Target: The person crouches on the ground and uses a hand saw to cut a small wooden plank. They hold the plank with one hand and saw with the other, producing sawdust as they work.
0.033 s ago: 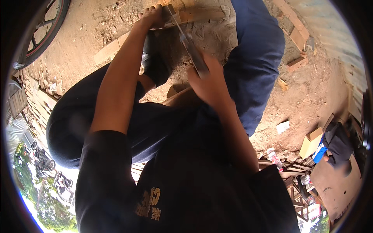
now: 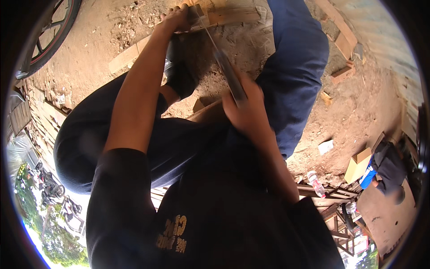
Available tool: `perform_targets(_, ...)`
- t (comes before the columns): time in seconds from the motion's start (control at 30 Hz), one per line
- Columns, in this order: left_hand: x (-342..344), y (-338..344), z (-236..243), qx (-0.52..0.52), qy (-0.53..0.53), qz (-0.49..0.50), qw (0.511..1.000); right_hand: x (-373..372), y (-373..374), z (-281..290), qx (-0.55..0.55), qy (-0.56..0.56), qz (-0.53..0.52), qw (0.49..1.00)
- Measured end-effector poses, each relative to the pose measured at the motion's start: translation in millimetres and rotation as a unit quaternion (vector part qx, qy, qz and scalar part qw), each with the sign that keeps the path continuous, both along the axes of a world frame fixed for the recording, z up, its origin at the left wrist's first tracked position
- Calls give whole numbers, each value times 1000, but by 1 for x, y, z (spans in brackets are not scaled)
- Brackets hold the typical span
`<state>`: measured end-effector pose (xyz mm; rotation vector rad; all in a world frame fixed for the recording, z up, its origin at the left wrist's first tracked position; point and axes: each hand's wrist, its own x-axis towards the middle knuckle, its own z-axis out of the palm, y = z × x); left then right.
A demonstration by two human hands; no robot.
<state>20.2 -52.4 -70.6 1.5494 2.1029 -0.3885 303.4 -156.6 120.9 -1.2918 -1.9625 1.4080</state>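
Observation:
My right hand (image 2: 250,107) is wrapped round the dark handle of a handsaw (image 2: 231,77). The saw's thin blade runs up and away to the left, its edge on a short piece of wood (image 2: 195,17) at the top of the view. Over that piece my left hand (image 2: 176,19) is closed, with its fingers curled on the left side of the blade. A longer wooden board (image 2: 235,16) lies beside the piece to the right. Where the blade meets the wood is partly blurred, so the cut's depth cannot be told.
Another plank (image 2: 124,60) lies on the dirt ground left of my forearm. A wheel (image 2: 56,40) stands at the far left. Wood offcuts (image 2: 344,45) line the right by a corrugated sheet (image 2: 380,31). A plastic bottle (image 2: 316,184), a cardboard box (image 2: 358,165) and another person (image 2: 389,166) are lower right.
My right hand has drawn the handsaw back toward me and slightly to the right. My left hand has stayed on the wood.

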Motion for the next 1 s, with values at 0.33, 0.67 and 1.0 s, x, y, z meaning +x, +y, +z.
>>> perform_targets(0.33, -8, 18, -2, -13, 1, 22, 1000, -37, 80, -26, -104, 22, -48, 993)
perform_targets(0.67, -11, 8, 22, -67, -67, 5, 996, 31, 96, 22, -176, 214, -211, 938)
perform_targets(1.0, 12, -9, 48, 142, 7, 28, 989, 36, 85, -27, -184, 195, -161, 950)
